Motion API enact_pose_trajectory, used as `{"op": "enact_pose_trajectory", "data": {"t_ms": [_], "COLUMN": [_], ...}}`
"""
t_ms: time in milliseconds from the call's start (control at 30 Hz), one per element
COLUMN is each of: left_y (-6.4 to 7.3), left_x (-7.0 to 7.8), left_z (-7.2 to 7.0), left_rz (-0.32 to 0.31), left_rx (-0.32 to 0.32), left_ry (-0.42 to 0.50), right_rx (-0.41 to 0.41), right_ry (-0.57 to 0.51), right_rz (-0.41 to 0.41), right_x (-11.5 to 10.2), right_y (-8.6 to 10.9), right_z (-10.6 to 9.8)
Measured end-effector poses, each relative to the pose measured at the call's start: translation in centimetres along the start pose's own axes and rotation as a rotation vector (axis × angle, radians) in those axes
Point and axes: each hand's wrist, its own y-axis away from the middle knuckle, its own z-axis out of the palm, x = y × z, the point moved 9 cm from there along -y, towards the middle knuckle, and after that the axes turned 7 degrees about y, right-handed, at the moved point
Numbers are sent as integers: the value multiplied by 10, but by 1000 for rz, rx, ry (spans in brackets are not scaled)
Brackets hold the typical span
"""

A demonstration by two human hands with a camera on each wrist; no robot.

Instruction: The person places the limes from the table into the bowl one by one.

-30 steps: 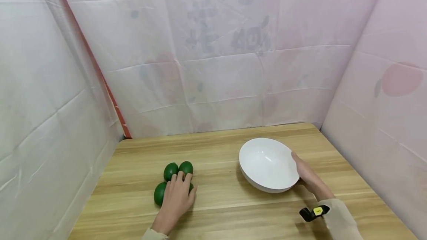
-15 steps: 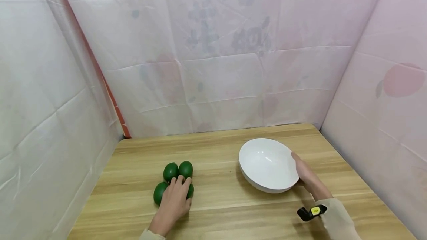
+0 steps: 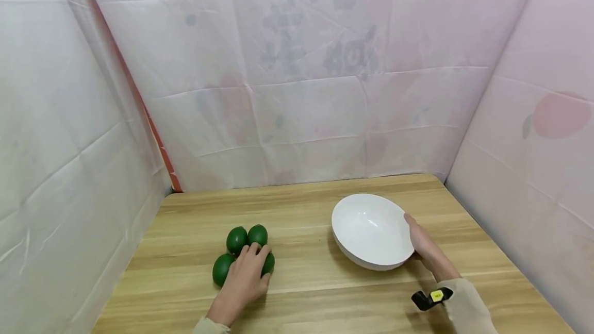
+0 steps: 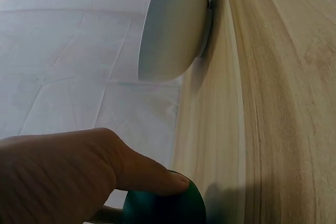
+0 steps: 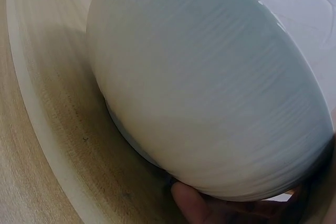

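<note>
Lying leftmost, near-left fruit (image 3: 220, 271): on the worktop (image 3: 320, 303), green, egg-shaped, just beside the left hand (image 3: 243, 277); long axis running roughly away from the body, leaning slightly right.
Far-left fruit (image 3: 237, 240): just beyond, also green; similar lean; pointed end not distinguishable.
Left hand: palm down over the cluster, with fingers bent round one fruit and spread only to its width; in the left wrist view, with one digit laid across its surface; far-side contact hidden.
Far-right fruit (image 3: 257, 234): beside the far-left one, just ahead of the fingertips; long axis pointing roughly away.
Held fruit (image 3: 267, 265): at the near-right corner of the cluster, mostly covered; long axis and direction impossible to tell.
Fruit grip, seemingly the step in hand: best set low and even across the widest part, then eased clear of the neighbours without rolling any.
White bowl (image 3: 371, 231): well apart on the right, mouth upward, round and so without a long axis; full seating on the worktop hard to confirm.
Right hand (image 3: 424, 245): gripping the bowl's right side, with thumb at the rim and fingers under the wall; partly closed; best held firm against tipping.
</note>
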Motion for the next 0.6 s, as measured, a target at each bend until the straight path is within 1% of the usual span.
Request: {"op": "enact_pose_trajectory", "data": {"t_ms": [100, 300, 600], "left_y": [-4, -16, -33], "left_x": [3, 13, 35], "left_z": [-1, -5, -15], "left_rz": [26, 71, 108], "left_rx": [15, 48, 113], "left_ry": [-6, -9, 29], "right_rx": [-2, -5, -6], "right_ry": [21, -12, 1], "right_rz": [-2, -5, -6], "right_x": [-1, -3, 0], "right_y": [0, 0, 0], "right_z": [0, 2, -1]}}
